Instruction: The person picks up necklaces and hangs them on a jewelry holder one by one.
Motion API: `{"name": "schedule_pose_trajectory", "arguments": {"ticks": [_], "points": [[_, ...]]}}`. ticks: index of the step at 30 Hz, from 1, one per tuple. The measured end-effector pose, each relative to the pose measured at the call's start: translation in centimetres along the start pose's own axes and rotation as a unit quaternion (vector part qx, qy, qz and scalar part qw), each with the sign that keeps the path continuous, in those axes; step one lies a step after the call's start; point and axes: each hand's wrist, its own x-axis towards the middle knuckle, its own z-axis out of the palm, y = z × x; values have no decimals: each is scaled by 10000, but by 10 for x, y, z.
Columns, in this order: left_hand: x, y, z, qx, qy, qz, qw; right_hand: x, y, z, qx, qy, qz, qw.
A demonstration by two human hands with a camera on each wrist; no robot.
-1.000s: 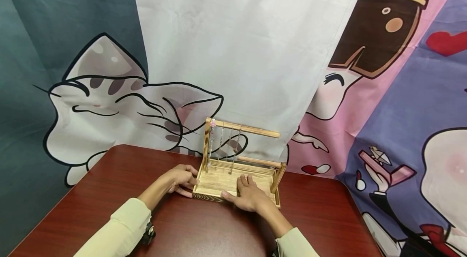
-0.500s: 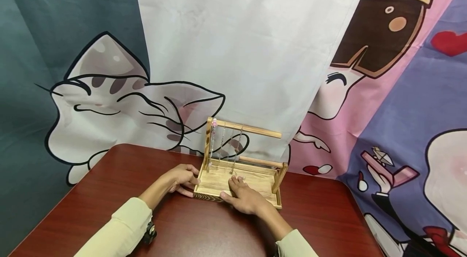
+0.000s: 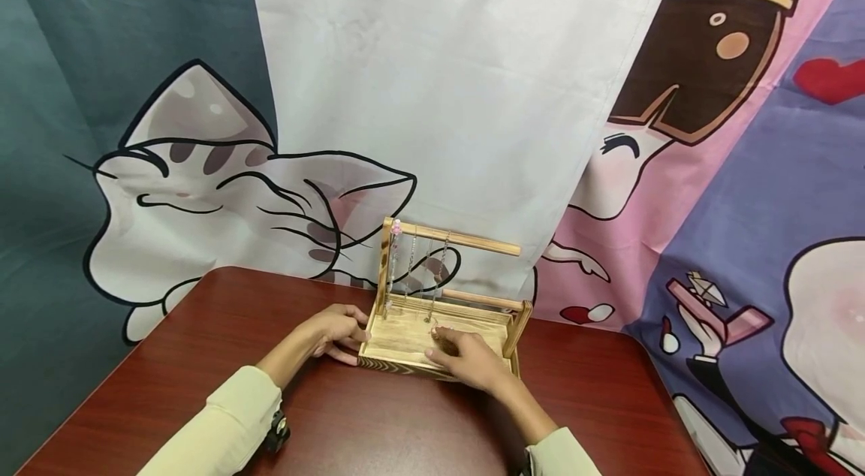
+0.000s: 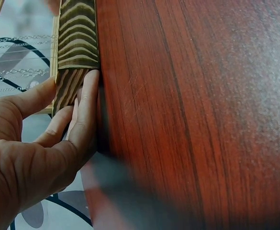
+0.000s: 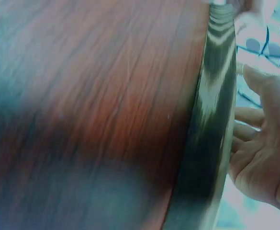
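Note:
A wooden jewelry stand (image 3: 399, 344) with a shallow tray base stands on the table. Several fine chain necklaces (image 3: 443, 266) hang from its upper bar, and a pink beaded strand (image 3: 395, 258) hangs at the left end. My left hand (image 3: 338, 333) grips the tray's left front corner, thumb on the upper edge and fingers along the side and below, as the left wrist view shows. Over the tray floor is my right hand (image 3: 471, 362), fingers bent, thumb apart from them. By its fingertips shows a tiny pinkish spot, too small to identify.
The stand's lower bar (image 3: 481, 300) runs across to a short right post (image 3: 516, 329). Behind the reddish-brown table (image 3: 378, 423) hangs a printed cloth backdrop (image 3: 446, 85), close to the stand.
My right hand first slid left over the tray with fingers extended, then shifted back right and bent its fingers. The left hand has stayed at the corner.

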Motion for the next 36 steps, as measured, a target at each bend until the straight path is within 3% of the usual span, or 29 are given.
{"name": "schedule_pose_trajectory", "arguments": {"ticks": [4,8,18,29,33,36], "points": [[0,-1,-1,14,4,-7,10000,4,14,-3,527,569,55,9970],[0,-2,-2,15,8,-24,10000,9,25,-3,817,826,203,9930],[-1,-3,-2,-13,3,-29,10000,23,37,-3,1189,782,271,9895],[0,0,0,7,-10,-30,10000,32,40,-5,910,729,395,9924],[-1,1,0,19,-23,-12,10000,34,43,-4,703,813,147,9941],[-2,2,0,29,-29,-4,10000,38,57,1,591,1021,-520,9917]]}}
